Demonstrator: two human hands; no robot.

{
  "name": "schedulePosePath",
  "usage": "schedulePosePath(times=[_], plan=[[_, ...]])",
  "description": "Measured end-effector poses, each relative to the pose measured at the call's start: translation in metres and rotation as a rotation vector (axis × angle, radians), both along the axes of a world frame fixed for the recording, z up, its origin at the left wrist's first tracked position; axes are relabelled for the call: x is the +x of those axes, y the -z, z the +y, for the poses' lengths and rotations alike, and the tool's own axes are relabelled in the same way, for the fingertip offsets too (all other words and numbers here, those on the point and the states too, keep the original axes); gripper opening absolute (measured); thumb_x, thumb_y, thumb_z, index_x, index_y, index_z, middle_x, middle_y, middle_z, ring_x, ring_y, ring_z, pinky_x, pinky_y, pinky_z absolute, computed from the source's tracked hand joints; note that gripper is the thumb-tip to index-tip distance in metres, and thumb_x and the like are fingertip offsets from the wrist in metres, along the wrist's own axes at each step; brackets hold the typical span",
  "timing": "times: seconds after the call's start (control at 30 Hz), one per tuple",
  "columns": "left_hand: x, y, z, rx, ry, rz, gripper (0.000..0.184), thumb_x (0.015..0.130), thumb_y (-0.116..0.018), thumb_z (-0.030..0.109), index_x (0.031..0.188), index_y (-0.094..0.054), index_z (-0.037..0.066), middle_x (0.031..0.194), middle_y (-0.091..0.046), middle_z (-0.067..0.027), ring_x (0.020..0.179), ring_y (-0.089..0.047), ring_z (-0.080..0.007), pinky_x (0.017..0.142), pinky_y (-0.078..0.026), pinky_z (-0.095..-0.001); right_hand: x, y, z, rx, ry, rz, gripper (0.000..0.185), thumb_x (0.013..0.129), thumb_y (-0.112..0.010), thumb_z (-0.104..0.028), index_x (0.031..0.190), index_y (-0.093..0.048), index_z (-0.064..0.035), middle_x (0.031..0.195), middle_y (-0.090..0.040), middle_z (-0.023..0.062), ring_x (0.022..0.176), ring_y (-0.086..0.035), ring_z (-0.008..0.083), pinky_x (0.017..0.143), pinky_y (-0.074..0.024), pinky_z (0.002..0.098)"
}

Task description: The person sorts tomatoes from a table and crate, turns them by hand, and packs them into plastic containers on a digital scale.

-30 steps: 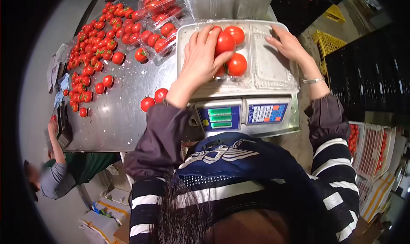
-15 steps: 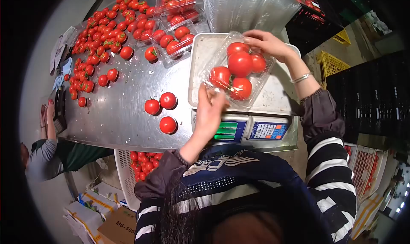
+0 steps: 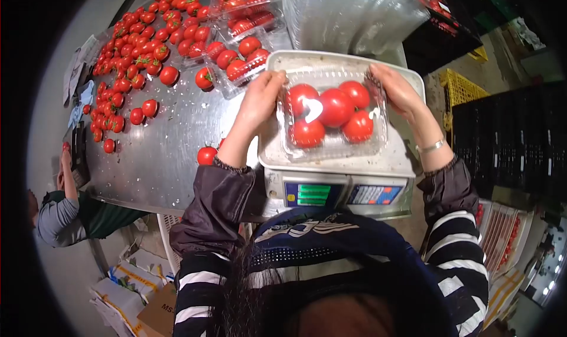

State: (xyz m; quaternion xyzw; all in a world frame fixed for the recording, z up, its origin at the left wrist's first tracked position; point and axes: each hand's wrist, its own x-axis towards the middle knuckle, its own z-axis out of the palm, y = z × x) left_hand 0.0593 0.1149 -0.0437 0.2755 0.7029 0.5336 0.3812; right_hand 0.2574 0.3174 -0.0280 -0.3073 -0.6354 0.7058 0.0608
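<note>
A clear plastic clamshell box [image 3: 333, 150] holds several large red tomatoes [image 3: 336, 108], and light glares off the plastic above them. It is over the pale tray [image 3: 270, 151] of a weighing scale; whether it rests there, I cannot tell. My left hand [image 3: 261, 98] grips the box's upper left edge. At the upper right corner, my right hand [image 3: 397, 90] has its fingers closed on the rim. Below the tray are the scale's lit green display [image 3: 314, 194] and its keypad [image 3: 376, 195].
Many loose tomatoes [image 3: 133, 54] cover the left of the metal table [image 3: 168, 177]. Filled clear boxes [image 3: 242, 59] stand behind, beside a tall stack of clear containers [image 3: 348, 18]. Black crates [image 3: 508, 136] line the right. A co-worker [image 3: 62, 216] is at far left.
The box has turned from tilted to nearly square with the tray. My left hand has gone from its near edge to its upper left side; my right hand has shifted to the right corner.
</note>
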Motion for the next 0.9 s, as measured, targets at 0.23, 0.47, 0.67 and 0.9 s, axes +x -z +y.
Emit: schedulePosePath(times=[0.23, 0.47, 0.67, 0.9], plan=[[-0.002, 0.003, 0.003, 0.064, 0.003, 0.155, 0.021, 0.085, -0.052, 0.021, 0.081, -0.054, 0.001, 0.066, -0.051, 0.0015, 0.062, -0.045, -0.007, 0.056, -0.039, -0.0231, -0.012, 0.019, 0.005, -0.015, 0.026, 0.067, 0.019, 0.089, -0.049, -0.025, 0.076, -0.048, -0.0115, 0.06, -0.042, -0.0064, 0.049, -0.037, 0.0032, 0.043, -0.0301, 0.0193], [0.016, 0.019, -0.002, 0.416, -0.097, -0.145, 0.02, 0.086, -0.051, 0.021, 0.091, -0.052, 0.003, 0.083, -0.053, -0.0029, 0.077, -0.048, -0.0092, 0.063, -0.041, -0.0238, -0.019, -0.004, -0.007, 0.092, 0.055, 0.107, 0.023, 0.088, -0.051, -0.026, 0.072, -0.045, -0.0117, 0.06, -0.038, -0.0065, 0.048, -0.034, 0.0028, 0.041, -0.0276, 0.0193], [0.045, -0.023, -0.059, 0.776, -0.081, -0.838, 0.024, 0.091, -0.044, 0.022, 0.106, -0.05, 0.004, 0.103, -0.051, -0.0059, 0.096, -0.05, -0.014, 0.085, -0.043, -0.0289, -0.052, -0.104, -0.061, 0.705, -0.068, 0.137, 0.026, 0.087, -0.051, -0.025, 0.068, -0.048, -0.0082, 0.058, -0.04, -0.0049, 0.047, -0.035, 0.0039, 0.04, -0.0278, 0.02], [-0.018, -0.022, -0.138, 0.708, -0.106, -0.849, 0.04, 0.095, -0.031, 0.027, 0.124, -0.039, 0.0, 0.125, -0.043, -0.0128, 0.114, -0.044, -0.0229, 0.095, -0.04, -0.0365, -0.148, -0.097, -0.114, 0.352, -0.241, -0.043, 0.026, 0.088, -0.051, -0.028, 0.071, -0.049, -0.0081, 0.058, -0.038, -0.0069, 0.047, -0.033, 0.0021, 0.041, -0.0265, 0.019]])
